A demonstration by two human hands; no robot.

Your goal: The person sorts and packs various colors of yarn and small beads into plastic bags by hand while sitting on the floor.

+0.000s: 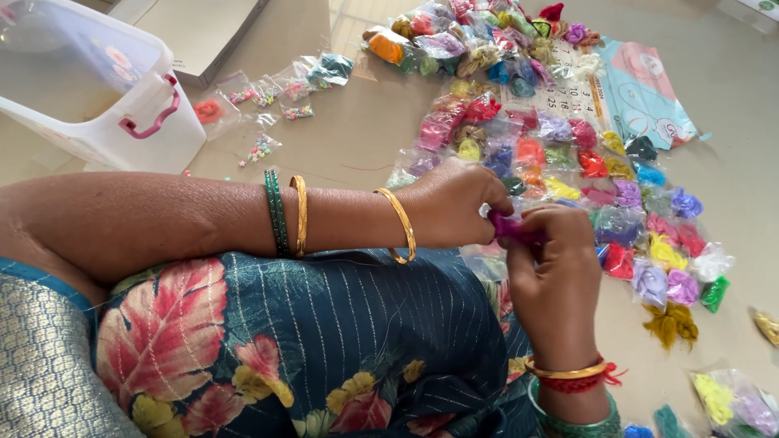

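Landmark: the magenta tuft (510, 227) pinched between our hands, over our lap.

Far left of it, clear plastic bin (97, 89) with pink latch handle; nearer, small bead packets (268, 93) on the floor.

Our left hand (454, 203) reaches in from the left, fingers closed on the tuft's left end. Bangles on the wrist.

Our right hand (556, 259) comes up from below right, thumb and fingers closed on the other end.

Up and right of it: spread of coloured tuft packets (568, 154), calendar sheet (637, 93) beyond, loose mustard tuft (672, 323) lower right.

Step, as we read it: working or shaping the tuft between both hands. Next move likely needs a steady two-hand pinch and small finger motion; it's soft, will deform easily.
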